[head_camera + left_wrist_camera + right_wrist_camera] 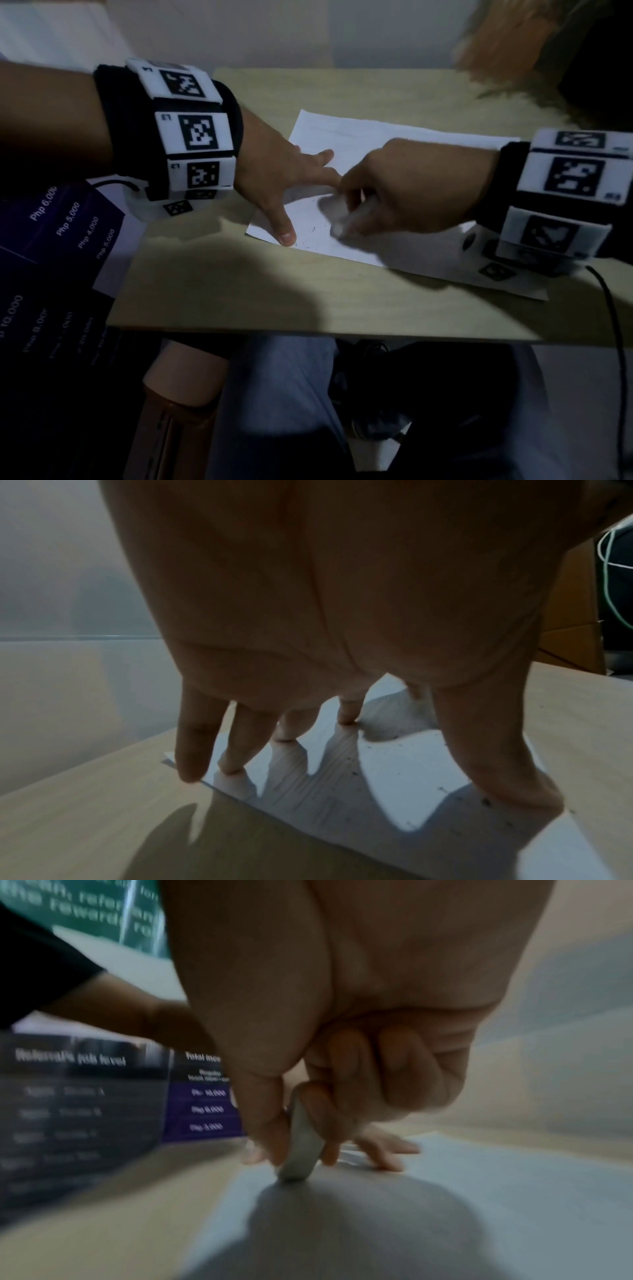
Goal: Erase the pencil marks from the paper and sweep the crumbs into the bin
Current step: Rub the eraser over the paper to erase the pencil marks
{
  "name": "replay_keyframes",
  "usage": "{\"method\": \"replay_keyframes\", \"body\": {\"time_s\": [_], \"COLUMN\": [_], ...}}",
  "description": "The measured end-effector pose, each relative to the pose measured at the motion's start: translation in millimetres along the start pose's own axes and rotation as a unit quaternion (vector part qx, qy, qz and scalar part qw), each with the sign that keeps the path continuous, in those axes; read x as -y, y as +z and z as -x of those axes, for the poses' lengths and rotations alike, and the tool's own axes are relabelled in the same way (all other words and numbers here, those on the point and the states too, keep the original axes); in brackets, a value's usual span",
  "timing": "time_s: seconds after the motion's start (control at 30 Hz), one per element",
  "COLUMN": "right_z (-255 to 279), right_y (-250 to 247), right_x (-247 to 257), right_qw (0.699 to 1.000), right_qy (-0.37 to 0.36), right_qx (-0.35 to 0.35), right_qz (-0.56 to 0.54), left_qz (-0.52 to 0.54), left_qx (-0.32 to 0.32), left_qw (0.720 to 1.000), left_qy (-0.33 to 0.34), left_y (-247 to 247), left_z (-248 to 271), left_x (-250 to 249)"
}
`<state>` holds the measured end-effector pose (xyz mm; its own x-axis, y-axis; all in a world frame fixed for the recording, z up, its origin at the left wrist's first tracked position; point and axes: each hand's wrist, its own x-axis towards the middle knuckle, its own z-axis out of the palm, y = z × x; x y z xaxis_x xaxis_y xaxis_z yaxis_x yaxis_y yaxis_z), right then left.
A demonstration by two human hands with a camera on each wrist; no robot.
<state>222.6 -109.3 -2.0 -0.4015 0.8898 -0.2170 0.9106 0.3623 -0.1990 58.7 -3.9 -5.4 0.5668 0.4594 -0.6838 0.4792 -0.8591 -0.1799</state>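
Now your left hand [274, 178] presses spread fingers [192, 750] on the paper [387, 137] while your right hand [404, 185] pinches a white eraser [301, 1148] against it.

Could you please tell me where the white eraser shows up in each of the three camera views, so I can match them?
Head: small white eraser under the right hand's fingertips, centre, on the white paper sheet.
Left wrist: not in view; only the left hand pressing the sheet.
Right wrist: centre, pinched upright, tip on the paper.
Shared landmark: the paper sheet on the light wooden table.
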Motion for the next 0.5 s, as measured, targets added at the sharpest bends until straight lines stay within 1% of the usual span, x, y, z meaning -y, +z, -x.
{"method": "replay_keyframes", "body": {"time_s": [0.07, 0.13, 0.2, 0.27, 0.3, 0.37, 0.43, 0.5], "right_z": [0, 9, 14, 8, 5, 3, 9, 16], "right_y": [2, 11, 13, 6, 2, -1, 5, 12], "right_x": [-2, 7, 17, 11, 6, 0, 6, 17], "right_qw": [0.999, 0.996, 0.998, 1.0, 1.0, 1.0, 0.998, 0.998], "right_qy": [0.01, -0.015, -0.034, -0.015, -0.003, 0.012, -0.004, -0.036], "right_qx": [-0.025, -0.03, 0.004, 0.025, 0.022, 0.001, -0.015, 0.012], "right_qz": [0.034, 0.081, 0.051, 0.011, 0.002, 0.013, 0.056, 0.059], "left_qz": [-0.005, -0.005, 0.005, 0.015, 0.018, 0.019, 0.013, 0.005], "left_qx": [-0.004, -0.006, -0.004, -0.006, -0.008, -0.008, -0.009, -0.013], "left_qw": [1.0, 1.0, 1.0, 1.0, 1.0, 1.0, 1.0, 1.0], "left_qy": [-0.006, -0.004, 0.0, 0.003, 0.005, 0.007, 0.003, 0.001], "left_y": [-1, 0, -1, -2, -3, -2, -1, -1], "left_z": [1, 1, 0, 0, 0, 0, -1, -2], "left_x": [-2, -3, -4, -4, -4, -3, -2, -3]}}
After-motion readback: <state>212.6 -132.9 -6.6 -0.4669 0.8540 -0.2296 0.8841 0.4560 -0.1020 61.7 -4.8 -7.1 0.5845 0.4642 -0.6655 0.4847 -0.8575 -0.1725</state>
